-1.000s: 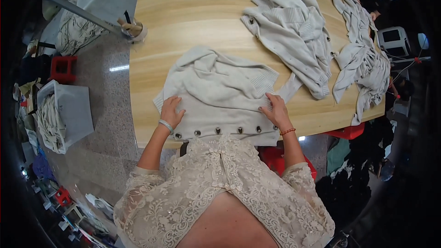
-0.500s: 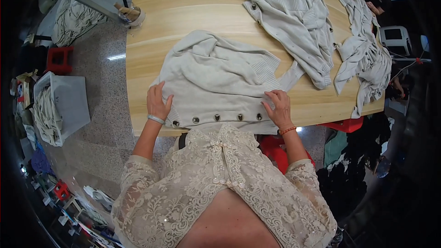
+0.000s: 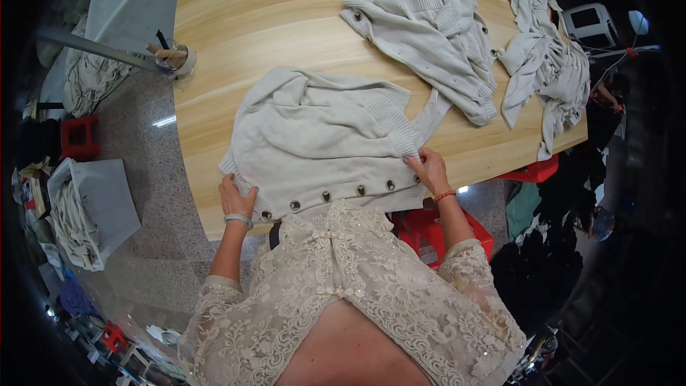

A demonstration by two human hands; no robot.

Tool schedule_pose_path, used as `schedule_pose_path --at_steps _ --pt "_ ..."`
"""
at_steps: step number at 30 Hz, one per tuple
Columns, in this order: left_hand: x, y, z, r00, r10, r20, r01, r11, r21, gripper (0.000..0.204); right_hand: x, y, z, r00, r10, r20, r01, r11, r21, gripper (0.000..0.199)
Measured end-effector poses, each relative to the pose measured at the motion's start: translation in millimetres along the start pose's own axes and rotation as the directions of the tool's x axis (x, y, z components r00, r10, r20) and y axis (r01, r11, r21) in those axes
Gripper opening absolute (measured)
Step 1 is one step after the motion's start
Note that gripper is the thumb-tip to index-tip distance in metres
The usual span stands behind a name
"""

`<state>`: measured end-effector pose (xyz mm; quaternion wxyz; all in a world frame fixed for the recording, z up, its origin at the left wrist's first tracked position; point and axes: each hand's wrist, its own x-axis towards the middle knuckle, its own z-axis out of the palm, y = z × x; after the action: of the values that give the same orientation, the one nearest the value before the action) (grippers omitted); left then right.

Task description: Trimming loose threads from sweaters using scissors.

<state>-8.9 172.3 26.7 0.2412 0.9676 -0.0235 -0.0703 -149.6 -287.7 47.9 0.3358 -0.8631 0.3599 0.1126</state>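
Both hands have slid outward since a second ago, from resting on the cloth to the two ends of the buttoned edge. Left hand (image 3: 237, 200) pinches the near-left corner of the pale grey cardigan (image 3: 321, 139), fingers curled round the hem. Right hand (image 3: 429, 170) presses flat on the ribbed cuff end at the right, fingers closed over the knit rather than lifting it. Cardigan lies spread at the near edge of the wooden table (image 3: 250, 14), button row toward me, one sleeve folded across the body.

Step in hand, as I judge it: squaring the garment before a fold. Next move calls for an even pull at both corners, keeping the button line straight.

Table is light wood, long. More grey knitwear (image 3: 429, 36) is heaped further up it. Grey speckled floor to my left, a white bin of cloth (image 3: 86, 218), a red stool (image 3: 78, 136).
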Motion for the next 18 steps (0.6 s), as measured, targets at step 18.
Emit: schedule_pose_path --at_steps 18 --pt "135.4 -24.8 -13.7 0.966 -0.257 -0.003 0.129 0.495 -0.859 0.043 104.9 -100.1 -43.3 0.967 -0.185 -0.173 0.25 0.812 0.527 0.034"
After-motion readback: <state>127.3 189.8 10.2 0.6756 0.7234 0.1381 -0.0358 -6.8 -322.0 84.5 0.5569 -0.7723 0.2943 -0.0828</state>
